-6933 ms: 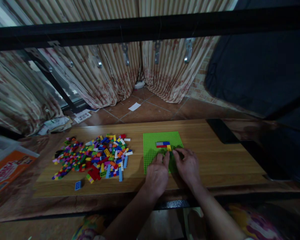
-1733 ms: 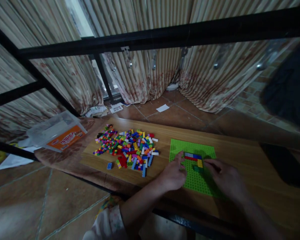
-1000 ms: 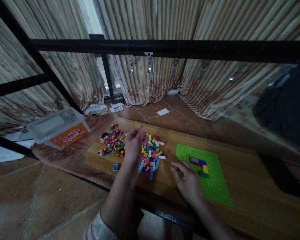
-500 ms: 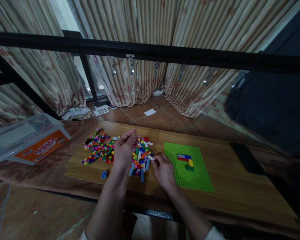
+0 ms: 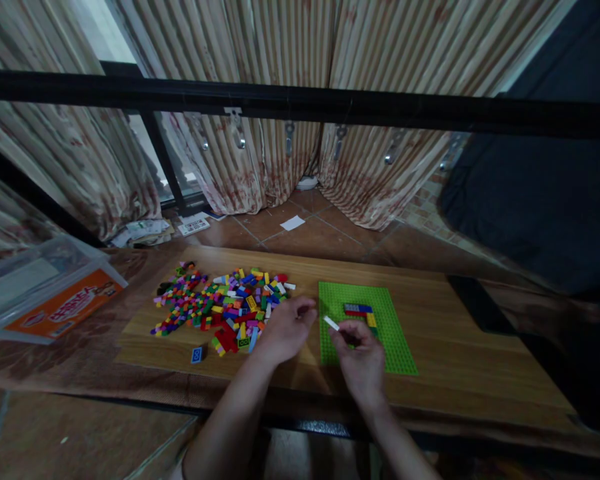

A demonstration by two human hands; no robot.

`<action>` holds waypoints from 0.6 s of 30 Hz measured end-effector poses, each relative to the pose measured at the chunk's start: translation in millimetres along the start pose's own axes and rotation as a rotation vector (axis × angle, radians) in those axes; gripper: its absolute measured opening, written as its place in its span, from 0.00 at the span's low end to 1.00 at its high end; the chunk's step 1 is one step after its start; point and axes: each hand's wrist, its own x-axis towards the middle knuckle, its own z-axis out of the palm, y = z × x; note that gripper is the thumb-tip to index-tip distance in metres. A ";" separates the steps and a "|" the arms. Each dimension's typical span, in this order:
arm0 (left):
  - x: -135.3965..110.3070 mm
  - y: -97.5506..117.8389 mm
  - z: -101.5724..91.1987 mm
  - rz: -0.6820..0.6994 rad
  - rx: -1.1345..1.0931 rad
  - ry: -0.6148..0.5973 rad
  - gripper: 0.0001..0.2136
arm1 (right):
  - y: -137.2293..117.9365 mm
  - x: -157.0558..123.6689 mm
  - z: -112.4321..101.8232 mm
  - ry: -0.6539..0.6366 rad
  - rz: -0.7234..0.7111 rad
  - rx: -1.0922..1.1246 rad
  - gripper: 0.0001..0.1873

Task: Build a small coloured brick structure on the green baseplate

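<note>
While your right hand (image 5: 363, 357) pinches a slim white brick (image 5: 331, 323) over the studded green baseplate (image 5: 395, 347), near its red, blue and yellow stack (image 5: 361, 312), your left hand (image 5: 285, 330) lies loosely curled on the wood-grain tabletop (image 5: 460, 347) beside the loose brick pile (image 5: 220, 307); whether it holds anything cannot be told. The clear tub's orange label (image 5: 63, 308) is unreadable.

Striped curtains (image 5: 370, 40) hang at 12 o'clock, a bright window (image 5: 103, 30) at 10; a black bar (image 5: 300, 103) crosses before them, tiled floor (image 5: 325, 233) beneath, wooden tabletop (image 5: 460, 340) at 6, light dim
</note>
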 end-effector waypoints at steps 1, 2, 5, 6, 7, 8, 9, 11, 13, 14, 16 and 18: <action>-1.5 1.3 4.9 -0.001 0.024 -0.039 0.12 | -1.7 -0.6 0.0 -0.004 0.002 0.005 0.07; -2.8 2.7 9.2 -0.002 0.032 -0.073 0.12 | -3.3 -1.3 0.3 -0.009 0.005 0.008 0.07; -5.4 6.3 18.0 0.000 0.016 -0.120 0.13 | -6.8 -4.7 1.4 -0.029 0.015 0.002 0.07; -6.0 7.2 19.6 -0.002 0.017 -0.117 0.13 | -7.4 -6.2 1.5 -0.033 0.018 -0.006 0.07; -6.5 8.1 20.6 -0.002 0.033 -0.109 0.13 | -7.5 -7.7 1.6 -0.041 0.019 -0.017 0.07; -7.0 8.9 21.0 -0.001 0.063 -0.097 0.13 | -7.2 -9.2 1.6 -0.054 0.017 -0.031 0.08; -7.5 9.7 20.6 0.004 0.106 -0.086 0.13 | -6.3 -10.4 1.6 -0.080 0.013 -0.046 0.08; -8.4 11.2 17.3 0.006 0.232 -0.055 0.14 | -3.1 -11.4 2.1 -0.162 0.002 -0.081 0.09; -8.8 11.8 8.8 -0.026 0.390 -0.001 0.14 | 1.0 -9.5 3.9 -0.240 -0.003 -0.118 0.10; -8.8 11.4 2.0 -0.054 0.465 0.031 0.14 | 2.7 -7.3 5.7 -0.270 -0.006 -0.135 0.11; -8.5 9.0 -17.1 -0.118 0.583 0.093 0.13 | 4.3 -0.1 11.2 -0.315 -0.023 -0.170 0.13; -8.6 4.1 -41.6 -0.181 0.642 0.155 0.14 | 2.1 10.1 19.5 -0.358 -0.064 -0.217 0.13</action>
